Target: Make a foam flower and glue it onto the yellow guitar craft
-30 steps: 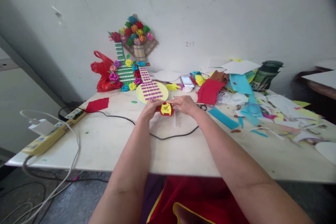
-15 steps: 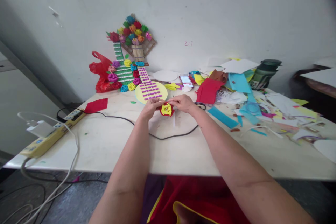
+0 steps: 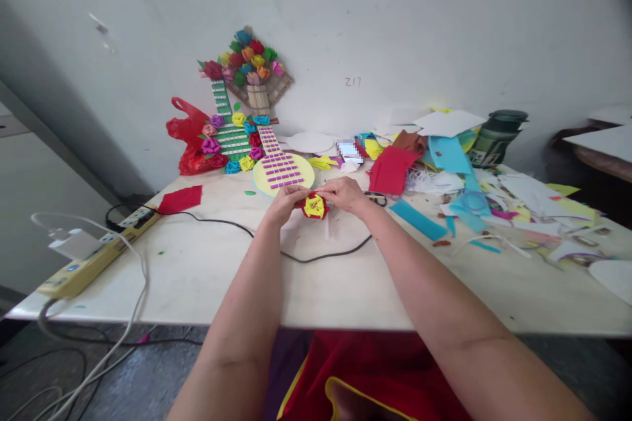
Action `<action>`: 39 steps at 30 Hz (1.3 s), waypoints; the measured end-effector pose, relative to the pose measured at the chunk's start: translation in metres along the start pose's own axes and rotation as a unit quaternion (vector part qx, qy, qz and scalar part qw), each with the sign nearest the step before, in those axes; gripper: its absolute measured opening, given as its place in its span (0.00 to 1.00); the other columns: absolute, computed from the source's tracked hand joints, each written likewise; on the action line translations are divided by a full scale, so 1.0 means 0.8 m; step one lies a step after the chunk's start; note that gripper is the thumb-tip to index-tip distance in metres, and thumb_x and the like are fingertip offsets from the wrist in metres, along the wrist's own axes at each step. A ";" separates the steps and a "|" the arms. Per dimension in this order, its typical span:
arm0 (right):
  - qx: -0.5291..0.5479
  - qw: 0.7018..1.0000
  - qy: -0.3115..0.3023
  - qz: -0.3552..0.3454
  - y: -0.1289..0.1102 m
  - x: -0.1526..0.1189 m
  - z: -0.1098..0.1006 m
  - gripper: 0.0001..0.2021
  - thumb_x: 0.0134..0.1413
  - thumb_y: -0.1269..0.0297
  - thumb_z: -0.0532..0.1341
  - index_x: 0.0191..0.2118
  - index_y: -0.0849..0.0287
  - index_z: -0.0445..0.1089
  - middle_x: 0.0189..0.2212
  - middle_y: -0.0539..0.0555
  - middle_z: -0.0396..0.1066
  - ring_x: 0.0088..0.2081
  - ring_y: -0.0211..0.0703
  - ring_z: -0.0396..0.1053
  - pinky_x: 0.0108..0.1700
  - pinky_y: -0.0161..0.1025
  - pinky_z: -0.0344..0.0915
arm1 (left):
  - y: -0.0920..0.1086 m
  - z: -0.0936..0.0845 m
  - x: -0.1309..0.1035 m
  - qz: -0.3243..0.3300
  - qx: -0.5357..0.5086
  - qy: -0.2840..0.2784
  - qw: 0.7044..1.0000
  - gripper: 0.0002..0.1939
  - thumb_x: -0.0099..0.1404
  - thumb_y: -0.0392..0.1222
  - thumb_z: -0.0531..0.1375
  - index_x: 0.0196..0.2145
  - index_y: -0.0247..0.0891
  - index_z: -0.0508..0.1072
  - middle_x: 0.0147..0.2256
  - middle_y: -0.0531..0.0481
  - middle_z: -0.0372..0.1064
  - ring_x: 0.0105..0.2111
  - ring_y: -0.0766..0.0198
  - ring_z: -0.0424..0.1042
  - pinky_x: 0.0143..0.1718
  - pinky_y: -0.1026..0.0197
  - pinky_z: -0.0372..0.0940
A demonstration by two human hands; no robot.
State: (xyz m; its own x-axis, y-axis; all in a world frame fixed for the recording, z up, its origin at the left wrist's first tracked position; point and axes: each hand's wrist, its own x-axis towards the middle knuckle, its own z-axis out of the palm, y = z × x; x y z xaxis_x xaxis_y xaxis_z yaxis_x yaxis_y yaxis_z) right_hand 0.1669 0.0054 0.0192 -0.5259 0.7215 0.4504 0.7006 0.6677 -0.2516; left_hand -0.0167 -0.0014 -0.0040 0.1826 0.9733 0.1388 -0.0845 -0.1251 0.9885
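Observation:
A small paper flower (image 3: 315,206), yellow in the middle with red around it, is held up over the table between both hands. My left hand (image 3: 285,202) pinches its upper left edge. From the other side my right hand (image 3: 345,194) pinches the top right edge, fingertips pressed together. Just behind the hands lies a yellow guitar-shaped piece (image 3: 291,177) with purple and white strips. A dark-handled tool (image 3: 378,198) lies beside my right hand, partly hidden by the wrist.
A black cable (image 3: 326,256) crosses the table below the hands. On the left are a power strip (image 3: 93,263) and a red paper piece (image 3: 180,198). Paper flowers and a red bag (image 3: 190,138) stand behind. Paper scraps (image 3: 533,210) and a green bottle (image 3: 498,138) are on the right.
The flower has turned slightly between my fingers, showing its yellow middle more squarely. Both hands keep nearly the same place and grip.

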 end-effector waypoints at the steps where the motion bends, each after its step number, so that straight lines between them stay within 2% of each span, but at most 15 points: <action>1: -0.010 1.000 0.002 -0.008 0.000 0.000 0.000 0.13 0.54 0.61 0.55 0.40 0.54 0.74 0.32 0.51 0.75 0.33 0.37 0.69 0.29 0.31 0.55 | -0.001 0.000 0.000 -0.002 -0.007 0.000 1.000 0.10 0.44 0.42 0.64 0.23 0.33 0.73 0.19 0.52 0.66 0.20 0.70 0.63 0.22 0.66 0.57; 9: -0.062 0.995 0.043 -0.066 -0.001 0.001 0.005 0.12 0.56 0.62 0.54 0.38 0.55 0.75 0.31 0.53 0.72 0.32 0.38 0.67 0.29 0.32 0.53 | -0.003 0.003 0.001 -0.030 -0.053 0.019 0.998 0.09 0.44 0.41 0.63 0.22 0.32 0.70 0.20 0.52 0.65 0.21 0.69 0.64 0.22 0.67 0.58; 19: -0.065 0.988 0.097 -0.102 0.001 0.000 0.009 0.12 0.56 0.62 0.53 0.34 0.54 0.75 0.33 0.52 0.71 0.30 0.36 0.65 0.27 0.32 0.51 | -0.006 0.003 0.004 -0.041 -0.113 0.030 0.992 0.07 0.44 0.38 0.61 0.22 0.32 0.70 0.19 0.52 0.65 0.20 0.69 0.66 0.22 0.67 0.60; 26: -0.071 0.989 0.084 -0.098 0.000 -0.001 0.009 0.11 0.55 0.63 0.54 0.34 0.54 0.75 0.33 0.51 0.71 0.30 0.35 0.64 0.27 0.33 0.51 | -0.005 0.007 0.007 -0.069 -0.104 0.067 0.990 0.10 0.47 0.43 0.61 0.22 0.32 0.71 0.18 0.51 0.65 0.20 0.68 0.66 0.22 0.66 0.60; 30: -0.067 0.990 0.079 -0.096 0.001 -0.001 0.009 0.11 0.55 0.63 0.55 0.35 0.53 0.75 0.34 0.51 0.71 0.31 0.36 0.65 0.28 0.33 0.52 | -0.004 0.010 0.003 -0.062 -0.069 0.048 0.995 0.11 0.46 0.43 0.63 0.23 0.31 0.70 0.19 0.51 0.66 0.20 0.69 0.65 0.23 0.66 0.60; 39: -0.016 0.997 0.046 -0.061 -0.001 0.003 0.004 0.08 0.51 0.65 0.59 0.35 0.52 0.76 0.34 0.49 0.72 0.34 0.37 0.68 0.29 0.32 0.56 | -0.003 0.006 0.002 -0.062 -0.029 0.015 0.998 0.10 0.45 0.41 0.64 0.19 0.32 0.68 0.16 0.54 0.60 0.16 0.73 0.59 0.17 0.68 0.53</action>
State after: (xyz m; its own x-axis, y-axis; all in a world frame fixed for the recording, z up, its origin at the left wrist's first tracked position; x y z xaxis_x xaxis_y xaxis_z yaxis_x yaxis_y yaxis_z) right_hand 0.1634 0.0070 0.0176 -0.5635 0.6141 0.5526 0.6490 0.7429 -0.1638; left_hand -0.0116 -0.0005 -0.0059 0.1651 0.9862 0.0139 -0.1196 0.0061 0.9928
